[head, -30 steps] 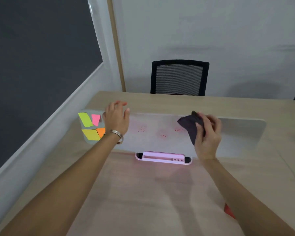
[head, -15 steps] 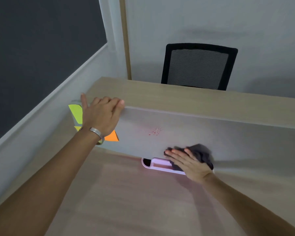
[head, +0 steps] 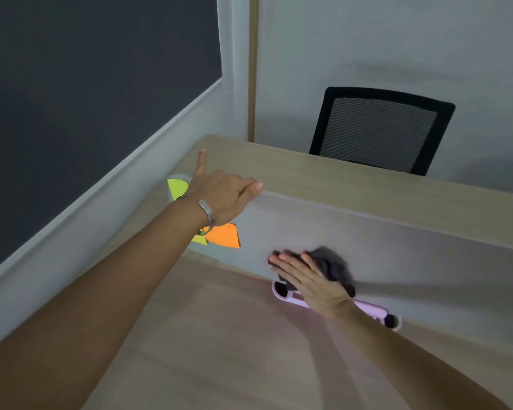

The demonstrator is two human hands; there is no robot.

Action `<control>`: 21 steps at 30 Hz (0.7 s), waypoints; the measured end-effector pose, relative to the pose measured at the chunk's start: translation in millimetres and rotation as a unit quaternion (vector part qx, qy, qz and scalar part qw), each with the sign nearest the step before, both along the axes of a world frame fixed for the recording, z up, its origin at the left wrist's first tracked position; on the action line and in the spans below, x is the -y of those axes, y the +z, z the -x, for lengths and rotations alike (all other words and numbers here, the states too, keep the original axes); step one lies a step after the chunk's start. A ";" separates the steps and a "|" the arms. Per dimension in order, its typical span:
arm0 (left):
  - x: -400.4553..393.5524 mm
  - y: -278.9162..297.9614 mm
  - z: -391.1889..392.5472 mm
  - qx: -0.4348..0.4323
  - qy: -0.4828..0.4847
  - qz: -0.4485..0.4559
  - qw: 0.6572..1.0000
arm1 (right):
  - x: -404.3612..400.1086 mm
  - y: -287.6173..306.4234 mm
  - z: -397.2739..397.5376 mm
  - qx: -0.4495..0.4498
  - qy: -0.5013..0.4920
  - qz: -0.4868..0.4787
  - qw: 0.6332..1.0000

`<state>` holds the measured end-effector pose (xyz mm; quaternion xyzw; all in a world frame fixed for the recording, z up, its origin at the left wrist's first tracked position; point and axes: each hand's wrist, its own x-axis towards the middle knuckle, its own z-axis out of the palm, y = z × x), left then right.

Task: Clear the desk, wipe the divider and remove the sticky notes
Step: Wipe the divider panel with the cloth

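Observation:
A white divider stands across the wooden desk. My left hand grips its top edge near the left end, little finger raised. Sticky notes cling to the divider there: a green one, an orange one and a yellow one, partly hidden by my wrist. My right hand presses a dark cloth flat against the divider's lower part, fingers stretched out to the left. No red marks show on the divider.
A pink holder sits at the foot of the divider under my right hand. A black mesh chair stands beyond the desk's far side. A grey wall with a dark panel runs along the left.
My right hand swept the cloth down from the divider's top to its bottom, then leftwards. The red marks on the divider have gone. My left hand stayed on the top edge.

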<state>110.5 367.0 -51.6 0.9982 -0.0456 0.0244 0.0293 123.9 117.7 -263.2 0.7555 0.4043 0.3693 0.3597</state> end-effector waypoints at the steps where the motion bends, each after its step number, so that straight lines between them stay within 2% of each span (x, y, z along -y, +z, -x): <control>1: -0.2 1.8 1.0 0.001 -0.003 0.000 1.000 | 12.9 -9.3 4.9 -0.019 -0.014 0.035 0.999; 3: -6.8 3.5 1.6 0.008 0.004 -0.002 1.000 | 33.3 5.2 9.3 -0.016 -0.011 0.002 1.000; 6: -18.9 -4.8 1.0 0.032 0.037 0.023 0.999 | 33.3 63.8 0.8 0.033 -0.003 -0.187 0.982; 8: -22.1 -12.7 1.4 0.040 0.046 0.061 0.996 | -2.7 93.2 -6.4 0.042 0.021 -0.263 0.964; 11: -20.9 -15.5 -0.2 0.034 0.054 0.082 0.995 | -65.4 89.4 -11.5 0.044 0.032 -0.239 0.970; 14: -22.1 -11.5 -1.1 0.021 0.060 0.095 0.993 | -60.5 30.3 -6.8 0.019 0.038 -0.066 0.997; 16: -22.5 -10.1 2.0 0.019 0.058 0.102 0.993 | -27.3 1.3 2.4 -0.021 0.028 0.043 0.998; 17: -22.2 -9.9 3.5 0.021 0.055 0.103 0.993 | -12.0 2.1 6.2 -0.025 0.019 0.062 0.998; 18: -21.6 -9.5 4.9 0.021 0.055 0.105 0.993 | 1.4 10.3 7.6 -0.018 0.019 0.043 0.999; 21: -20.6 -10.5 3.1 0.026 0.051 0.115 0.992 | 7.3 68.2 -0.4 0.048 -0.007 -0.159 0.986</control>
